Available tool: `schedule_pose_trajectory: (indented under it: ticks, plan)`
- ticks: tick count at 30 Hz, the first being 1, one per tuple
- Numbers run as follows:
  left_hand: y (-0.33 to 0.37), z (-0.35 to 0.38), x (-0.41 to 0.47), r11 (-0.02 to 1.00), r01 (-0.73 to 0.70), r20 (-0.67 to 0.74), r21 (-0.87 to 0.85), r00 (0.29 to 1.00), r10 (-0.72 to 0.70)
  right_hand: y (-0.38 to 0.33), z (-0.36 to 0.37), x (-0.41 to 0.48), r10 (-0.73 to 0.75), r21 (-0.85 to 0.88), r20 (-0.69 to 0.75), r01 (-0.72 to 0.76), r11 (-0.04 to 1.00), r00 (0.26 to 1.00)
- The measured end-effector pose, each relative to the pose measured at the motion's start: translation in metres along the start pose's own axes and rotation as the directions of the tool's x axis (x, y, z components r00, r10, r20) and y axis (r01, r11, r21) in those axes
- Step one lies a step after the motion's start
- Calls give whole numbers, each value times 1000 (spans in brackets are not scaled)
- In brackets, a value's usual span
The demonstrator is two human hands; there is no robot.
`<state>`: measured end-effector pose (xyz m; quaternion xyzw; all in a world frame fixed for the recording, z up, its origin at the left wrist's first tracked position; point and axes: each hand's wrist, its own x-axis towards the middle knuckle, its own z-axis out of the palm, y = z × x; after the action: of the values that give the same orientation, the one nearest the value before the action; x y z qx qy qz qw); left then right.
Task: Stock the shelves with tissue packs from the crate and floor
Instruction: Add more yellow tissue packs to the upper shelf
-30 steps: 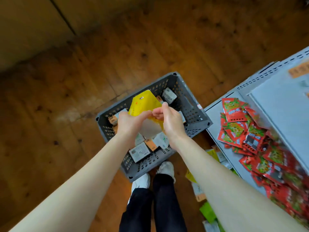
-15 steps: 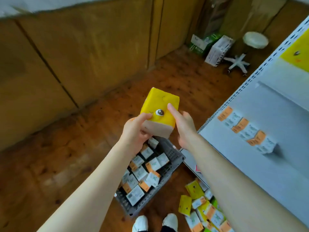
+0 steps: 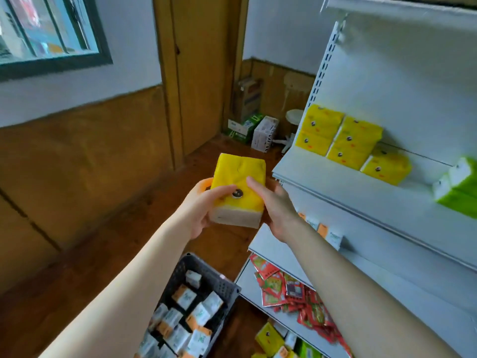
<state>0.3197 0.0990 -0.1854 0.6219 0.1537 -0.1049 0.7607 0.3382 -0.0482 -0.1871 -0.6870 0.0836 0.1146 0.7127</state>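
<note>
Shelf edge (image 3: pixel 317 188) just beside yellow pack (image 3: pixel 238 182)

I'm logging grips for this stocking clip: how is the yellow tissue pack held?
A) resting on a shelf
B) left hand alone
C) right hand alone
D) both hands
D: the left hand and the right hand each grip a side of the yellow tissue pack, held in the air.

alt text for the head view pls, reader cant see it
A left hand and right hand hold a yellow tissue pack between them beside a white shelf unit. More yellow packs sit on its shelf, and a dark crate of small packs stands on the floor below.
</note>
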Motion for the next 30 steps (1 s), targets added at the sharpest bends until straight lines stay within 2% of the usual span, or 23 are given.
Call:
schedule_pose_trajectory:
  ticks: [6, 11, 14, 16, 18, 20, 24, 28, 30]
  plan:
    - [-8, 87, -7, 999, 35, 163, 15, 986, -37, -8, -100, -19, 13, 203, -68, 1, 979, 998]
    - [-28, 165, -10, 976, -1, 31, -220, 999, 8, -16, -172, -23, 40, 344, -264, 55, 938, 964]
    - [-40, 208, -15, 981, -14, -25, -193, 1000, 9, -23, -210, -23, 83, 440, -400, 112, 891, 913]
    - [-43, 237, -17, 991, -38, 45, -125, 998, 44, -24, -231, -21, 97, 468, -457, 147, 871, 884]
    - [-42, 261, -11, 998, -54, 110, -19, 992, 56, -23, -247, -18, 87, 461, -501, 180, 869, 861]
    - [-41, 280, 3, 993, -88, 107, 84, 991, 78, -20, -261, -12, 52, 416, -531, 207, 885, 846]
    - [-43, 313, 44, 979, -124, 107, 162, 988, 107, -17, -290, 8, 0, 316, -620, 250, 915, 785]
    - [-39, 342, 86, 944, -219, 185, 245, 967, 176, -11, -318, 32, -27, 152, -765, 222, 963, 644]
    - [-35, 358, 108, 907, -277, 220, 317, 952, 214, -11, -328, 48, -21, 131, -830, 231, 964, 557]
